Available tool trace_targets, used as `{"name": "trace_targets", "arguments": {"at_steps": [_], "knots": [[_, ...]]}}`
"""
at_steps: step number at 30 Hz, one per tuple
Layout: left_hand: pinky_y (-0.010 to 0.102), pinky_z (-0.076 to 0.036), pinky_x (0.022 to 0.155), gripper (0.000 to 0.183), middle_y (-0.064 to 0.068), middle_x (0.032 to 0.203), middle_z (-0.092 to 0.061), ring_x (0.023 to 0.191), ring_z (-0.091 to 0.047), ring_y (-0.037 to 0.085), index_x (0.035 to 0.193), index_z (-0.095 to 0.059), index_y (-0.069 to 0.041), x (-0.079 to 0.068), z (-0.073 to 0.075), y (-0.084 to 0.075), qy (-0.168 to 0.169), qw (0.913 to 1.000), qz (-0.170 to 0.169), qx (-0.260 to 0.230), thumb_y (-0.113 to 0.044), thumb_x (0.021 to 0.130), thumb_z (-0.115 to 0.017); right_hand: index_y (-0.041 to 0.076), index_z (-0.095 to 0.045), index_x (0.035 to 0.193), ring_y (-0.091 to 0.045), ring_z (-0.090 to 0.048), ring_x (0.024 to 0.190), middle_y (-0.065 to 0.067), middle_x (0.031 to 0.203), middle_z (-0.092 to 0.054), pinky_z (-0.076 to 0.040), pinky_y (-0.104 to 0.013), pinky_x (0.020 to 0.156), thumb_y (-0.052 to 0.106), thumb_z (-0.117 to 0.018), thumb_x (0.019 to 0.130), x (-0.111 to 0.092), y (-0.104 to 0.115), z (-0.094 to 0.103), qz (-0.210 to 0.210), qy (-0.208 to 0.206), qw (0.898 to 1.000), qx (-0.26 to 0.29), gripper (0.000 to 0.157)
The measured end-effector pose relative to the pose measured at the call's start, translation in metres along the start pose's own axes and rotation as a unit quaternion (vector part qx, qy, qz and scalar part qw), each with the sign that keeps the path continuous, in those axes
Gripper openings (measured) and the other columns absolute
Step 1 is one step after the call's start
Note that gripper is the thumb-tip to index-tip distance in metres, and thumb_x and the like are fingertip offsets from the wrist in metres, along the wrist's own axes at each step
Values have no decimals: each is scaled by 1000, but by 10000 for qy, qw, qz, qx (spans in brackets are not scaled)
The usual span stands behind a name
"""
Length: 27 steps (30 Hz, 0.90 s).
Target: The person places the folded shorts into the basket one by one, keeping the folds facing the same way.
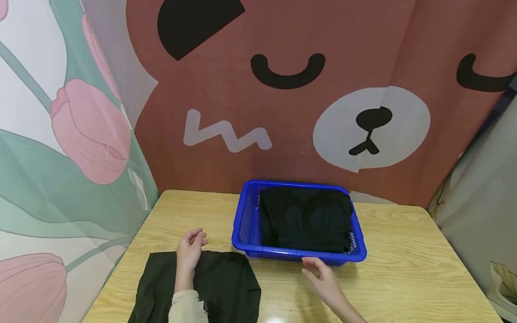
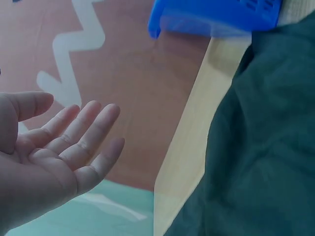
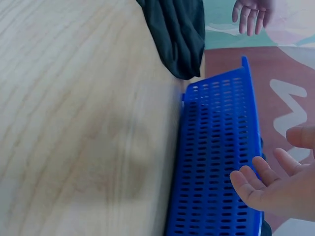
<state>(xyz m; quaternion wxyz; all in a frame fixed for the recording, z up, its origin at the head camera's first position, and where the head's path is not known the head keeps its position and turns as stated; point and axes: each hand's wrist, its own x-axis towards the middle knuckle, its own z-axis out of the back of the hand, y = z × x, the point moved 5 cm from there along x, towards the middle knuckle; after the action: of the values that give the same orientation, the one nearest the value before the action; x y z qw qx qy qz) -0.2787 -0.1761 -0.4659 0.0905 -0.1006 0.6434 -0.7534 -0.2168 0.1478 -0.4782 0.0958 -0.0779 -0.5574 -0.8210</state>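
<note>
A blue plastic basket [image 1: 238, 225] with perforated walls stands toward the back of the table, and a folded black garment [image 1: 307, 219] lies inside it. My right hand [image 1: 323, 281] is by the basket's front rim, fingers loosely bent and nothing in them. To the left, a dark green garment [image 1: 227, 282] is spread on the table. Over its far edge hovers my left hand [image 1: 190, 249], empty. The left wrist view shows that hand [image 2: 64, 147] palm up with relaxed fingers, beside the dark green cloth [image 2: 266, 132].
The light wood table [image 1: 402, 272] meets a curtain [image 1: 215, 83] printed with a brown bear at its back edge. A tulip-printed curtain [image 1: 36, 201] hangs along the left, and a pale cloth [image 1: 508, 170] hangs at the right.
</note>
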Motion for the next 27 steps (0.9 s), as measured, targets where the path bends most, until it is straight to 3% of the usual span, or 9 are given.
{"name": "trace_targets", "arguments": {"at_steps": [9, 17, 27], "knots": [[44, -38, 89, 35, 26, 112, -54, 97, -56, 34, 119, -47, 8, -2, 30, 16, -300, 9988, 331, 221, -17, 94, -44, -12, -55, 105, -36, -52, 95, -25, 103, -56, -46, -27, 69, -1, -55, 83, -6, -12, -17, -143, 382, 9992, -36, 24], [39, -41, 80, 33, 25, 106, -58, 90, -60, 31, 116, -51, 8, -6, 53, 22, -818, 9934, 213, 781, -15, 93, -44, -13, -54, 104, -37, -54, 90, -26, 102, -57, -45, -31, 69, 1, -56, 84, -12, -19, -34, -139, 795, 9966, -161, 25], [35, -41, 72, 34, 27, 101, -57, 88, -56, 32, 114, -52, 9, -13, 79, 27, -1438, 9823, 277, 1166, -15, 93, -42, -15, -53, 102, -34, -54, 85, -25, 96, -56, -45, -29, 72, -1, -56, 81, -18, -23, -53, -128, 1153, 9932, 85, 25]]}}
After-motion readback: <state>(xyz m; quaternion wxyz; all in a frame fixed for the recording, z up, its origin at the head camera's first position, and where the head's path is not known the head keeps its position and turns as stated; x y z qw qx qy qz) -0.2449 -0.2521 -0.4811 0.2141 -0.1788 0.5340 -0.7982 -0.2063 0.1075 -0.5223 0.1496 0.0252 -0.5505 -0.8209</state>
